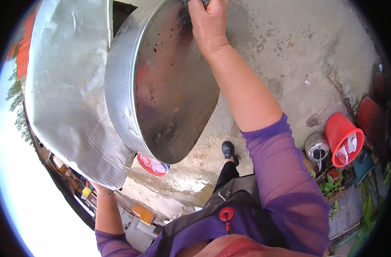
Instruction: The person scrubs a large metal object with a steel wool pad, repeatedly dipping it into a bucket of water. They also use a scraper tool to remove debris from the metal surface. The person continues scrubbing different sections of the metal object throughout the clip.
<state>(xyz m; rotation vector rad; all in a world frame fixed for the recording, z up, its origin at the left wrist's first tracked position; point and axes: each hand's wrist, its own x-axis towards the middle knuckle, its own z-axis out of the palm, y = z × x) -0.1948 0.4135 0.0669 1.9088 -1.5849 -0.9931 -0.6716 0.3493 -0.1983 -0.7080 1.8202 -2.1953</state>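
Note:
A large round metal pan (179,86), its broad face stained and darkened, is tilted on edge in front of me. My right hand (211,22) is closed on a dark grey scrubbing pad (198,2) at the upper rim of that face. Against the pan's far side lies a silvery quilted sheet (70,93). My left hand (99,187) is at the sheet's lower edge; its fingers are mostly hidden behind the sheet, so its grip cannot be seen. Below the pan, a red basin (151,165) with whitish suds stands partly covered from view.
Wet patches mark the concrete floor (275,64). At the right stand a red bucket (338,136) with things inside, a metal kettle (317,149) and potted plants (332,186). A wooden board or box (143,214) and other household items are at the lower left.

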